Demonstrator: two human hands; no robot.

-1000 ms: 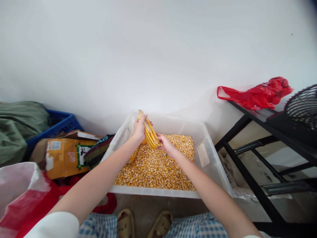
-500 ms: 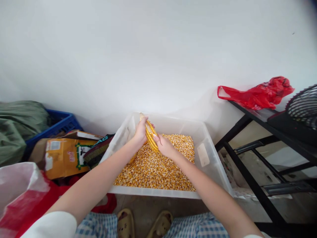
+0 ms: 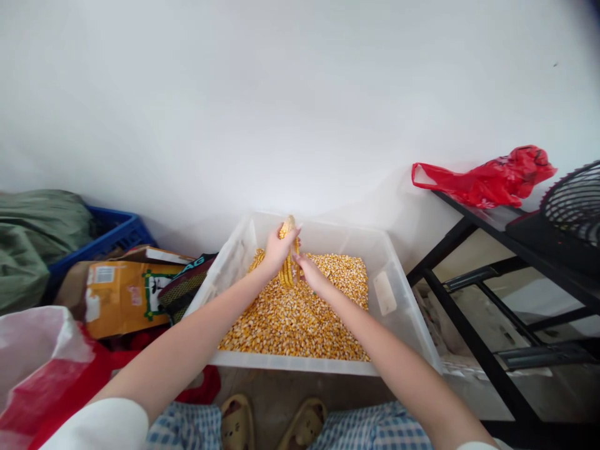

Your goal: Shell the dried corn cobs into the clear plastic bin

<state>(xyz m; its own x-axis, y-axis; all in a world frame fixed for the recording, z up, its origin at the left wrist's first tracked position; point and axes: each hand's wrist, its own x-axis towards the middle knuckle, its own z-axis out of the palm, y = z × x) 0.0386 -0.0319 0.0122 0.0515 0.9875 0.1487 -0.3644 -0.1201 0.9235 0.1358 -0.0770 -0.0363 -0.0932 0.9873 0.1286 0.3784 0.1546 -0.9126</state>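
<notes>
A yellow ear of corn (image 3: 287, 272) stands nearly upright over a clear plastic bin (image 3: 407, 315), its pale end pointing toward the wall. My left hand (image 3: 277, 249) wraps around the upper part of the ear. Against its right side, lower down, my right hand (image 3: 311, 274) is closed, thumb and fingers at the kernels; the fingers behind the ear are hidden. A strip on the ear's right side looks bare of kernels. Loose corn kernels (image 3: 300, 325) cover the bin's floor beneath both hands. Part of another ear shows by the bin's left wall, behind my left wrist.
Left of the bin are an orange-brown bag (image 3: 119, 297), a blue crate (image 3: 126, 234) with green cloth, and a red-and-white sack (image 3: 51, 375). On the right, a black metal frame (image 3: 462, 322) carries a red plastic bag (image 3: 497, 178) and a mesh-backed object. A white wall rises behind.
The ear has turned from a slant to nearly upright. My left hand has shifted slightly right along with it, and my right hand has moved a little right.
</notes>
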